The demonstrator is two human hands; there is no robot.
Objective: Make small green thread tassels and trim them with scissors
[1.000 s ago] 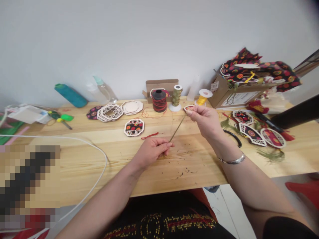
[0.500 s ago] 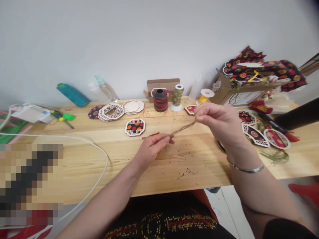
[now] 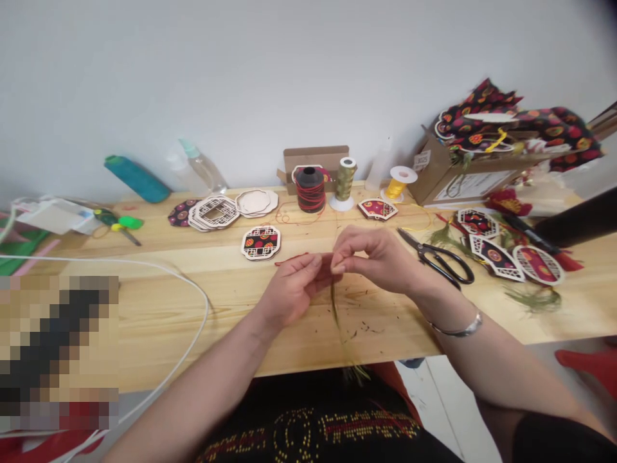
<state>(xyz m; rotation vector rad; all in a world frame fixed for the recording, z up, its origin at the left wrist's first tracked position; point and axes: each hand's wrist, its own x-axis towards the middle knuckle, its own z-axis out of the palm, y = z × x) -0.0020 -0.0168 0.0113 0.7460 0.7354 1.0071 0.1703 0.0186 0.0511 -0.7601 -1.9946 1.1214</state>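
Note:
My left hand [image 3: 293, 288] and my right hand [image 3: 375, 260] meet over the middle of the wooden table, fingertips almost touching. Between them they pinch a bundle of olive-green thread [image 3: 336, 315], which hangs down past the table's front edge and ends in loose, frayed strands. The top of the bundle is hidden by my fingers. Behind my left fingers lies a short red cord [image 3: 292, 260]. An octagonal wooden frame backed with patterned fabric [image 3: 261, 243] rests a little beyond my left hand. Black-handled scissors [image 3: 441, 257] lie with blades open beside my right wrist.
Spools of red cord [image 3: 310, 191], green thread [image 3: 345, 183] and yellow cord [image 3: 400, 183] stand near the wall. Wooden frames [image 3: 214, 212] are stacked at left. Several fabric-filled pieces [image 3: 496, 256] lie at right, below a cardboard box [image 3: 475, 177]. A white cable [image 3: 205, 302] loops across the left.
My right hand has come down and left to meet my left hand. The thread, stretched between them before, now hangs downward. The scissors and fan-shaped piece show more fully.

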